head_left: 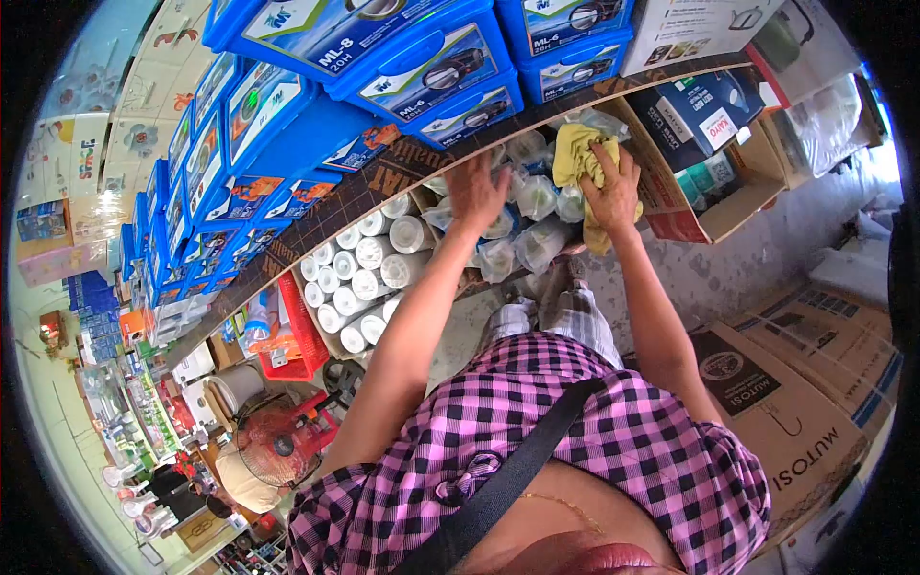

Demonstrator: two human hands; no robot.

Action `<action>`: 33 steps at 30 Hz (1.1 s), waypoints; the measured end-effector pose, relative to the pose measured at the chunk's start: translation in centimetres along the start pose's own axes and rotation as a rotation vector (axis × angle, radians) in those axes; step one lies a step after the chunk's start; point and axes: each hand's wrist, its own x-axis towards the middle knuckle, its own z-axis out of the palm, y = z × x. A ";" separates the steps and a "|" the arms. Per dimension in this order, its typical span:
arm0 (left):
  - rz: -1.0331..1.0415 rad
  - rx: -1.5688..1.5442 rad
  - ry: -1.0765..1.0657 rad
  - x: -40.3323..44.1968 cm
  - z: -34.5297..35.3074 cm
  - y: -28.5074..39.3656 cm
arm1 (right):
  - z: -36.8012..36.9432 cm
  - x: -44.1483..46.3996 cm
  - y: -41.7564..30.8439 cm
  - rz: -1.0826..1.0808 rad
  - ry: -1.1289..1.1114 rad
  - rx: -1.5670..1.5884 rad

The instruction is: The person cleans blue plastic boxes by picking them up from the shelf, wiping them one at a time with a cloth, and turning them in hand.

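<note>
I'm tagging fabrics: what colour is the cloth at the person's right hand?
The cloth at the right hand is yellow; the head view shows it.

Blue boxes (431, 79) stand stacked on the shelf (379, 180)

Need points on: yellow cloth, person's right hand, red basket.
Yellow cloth (576, 156): head view, bunched upper part.
Right hand (611, 192): head view, back of the hand.
Red basket (306, 328): head view, side wall.
</note>
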 end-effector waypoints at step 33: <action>-0.174 -0.313 0.171 -8.6 -1.0 -6.6 | 5.7 -0.3 -9.2 -0.092 -0.290 -0.117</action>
